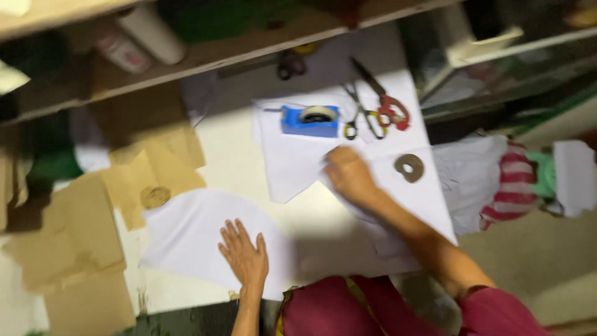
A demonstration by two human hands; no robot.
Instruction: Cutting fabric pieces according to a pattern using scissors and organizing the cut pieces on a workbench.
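White paper sheet (186, 233) lies flat under the left hand (245, 255), fingers spread to keep it still. Right hand (348, 174), curled, presses another sheet (292, 162) near the blue tape dispenser (310, 120).

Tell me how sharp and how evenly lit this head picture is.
Head view: the whole frame is smeared by motion blur, so edges of the scissors and blue tape dispenser are soft; bright light falls on the white table and the sheets of paper, while the shelf above and the frame corners sit in deep shadow; the right hand and left hand are blurred too.
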